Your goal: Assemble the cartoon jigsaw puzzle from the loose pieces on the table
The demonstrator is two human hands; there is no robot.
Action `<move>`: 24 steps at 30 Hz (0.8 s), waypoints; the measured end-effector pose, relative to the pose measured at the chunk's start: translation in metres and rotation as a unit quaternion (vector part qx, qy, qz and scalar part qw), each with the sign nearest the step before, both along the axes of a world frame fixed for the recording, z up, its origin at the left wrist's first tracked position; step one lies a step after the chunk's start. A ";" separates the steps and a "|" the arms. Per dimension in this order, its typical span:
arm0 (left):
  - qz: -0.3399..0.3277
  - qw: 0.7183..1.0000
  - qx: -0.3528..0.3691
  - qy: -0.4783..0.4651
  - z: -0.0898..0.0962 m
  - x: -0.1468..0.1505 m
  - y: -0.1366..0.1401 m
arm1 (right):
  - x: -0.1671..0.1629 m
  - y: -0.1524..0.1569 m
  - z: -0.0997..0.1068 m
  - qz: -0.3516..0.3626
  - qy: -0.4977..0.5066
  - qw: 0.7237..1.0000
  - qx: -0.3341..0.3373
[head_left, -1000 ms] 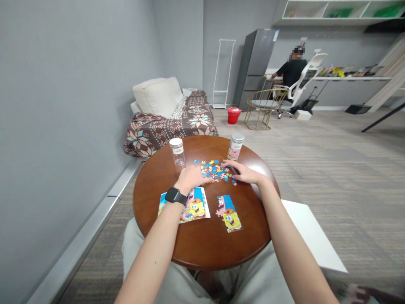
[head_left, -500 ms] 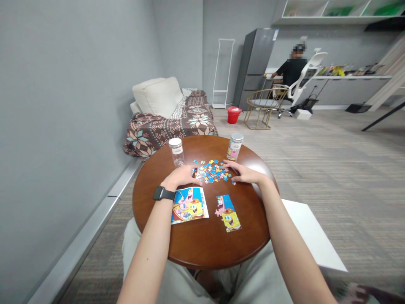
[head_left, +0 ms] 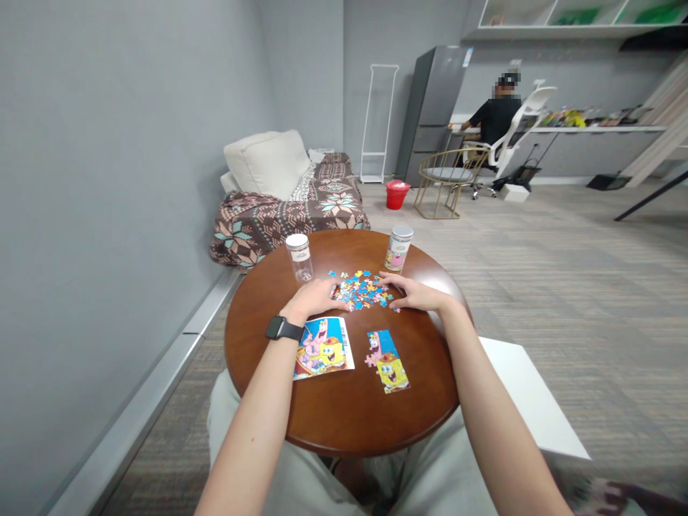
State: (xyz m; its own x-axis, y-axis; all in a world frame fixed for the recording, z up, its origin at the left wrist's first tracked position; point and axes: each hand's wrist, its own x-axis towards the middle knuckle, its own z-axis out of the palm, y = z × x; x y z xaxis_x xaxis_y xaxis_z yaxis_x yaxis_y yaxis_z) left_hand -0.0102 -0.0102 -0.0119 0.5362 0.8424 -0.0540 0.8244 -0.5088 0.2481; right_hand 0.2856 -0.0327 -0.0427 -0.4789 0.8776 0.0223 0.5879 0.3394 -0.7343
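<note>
Loose puzzle pieces, mostly blue with some yellow and pink, lie in a pile on the round brown table. My left hand rests at the pile's left edge, fingers apart and touching pieces there. On the other side, my right hand has its fingers spread over the right edge of the pile. Below my left wrist lies a printed cartoon picture, its left part covered by my forearm. To its right sits a joined section of puzzle showing a yellow and a pink figure.
A clear jar with a white lid stands behind my left hand. Another lidded jar with a cartoon label is behind my right hand. Beyond the table are a patterned couch, a red bin and a seated person.
My left hand has shifted slightly to the right, further against the pile's left side. My right hand has hardly moved.
</note>
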 end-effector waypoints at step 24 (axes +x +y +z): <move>0.021 0.998 0.043 0.033 0.006 0.009 -0.011 | -0.011 0.000 0.008 -0.168 0.027 0.985 0.028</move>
State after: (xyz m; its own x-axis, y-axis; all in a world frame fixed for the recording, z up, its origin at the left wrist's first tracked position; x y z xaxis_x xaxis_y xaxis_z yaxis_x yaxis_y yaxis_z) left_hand -0.0016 -0.0208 -0.0060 0.4978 0.8672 -0.0152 0.8587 -0.4904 0.1487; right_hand 0.2745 -0.0323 -0.0342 -0.1583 0.9831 0.0918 0.6344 0.1725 -0.7535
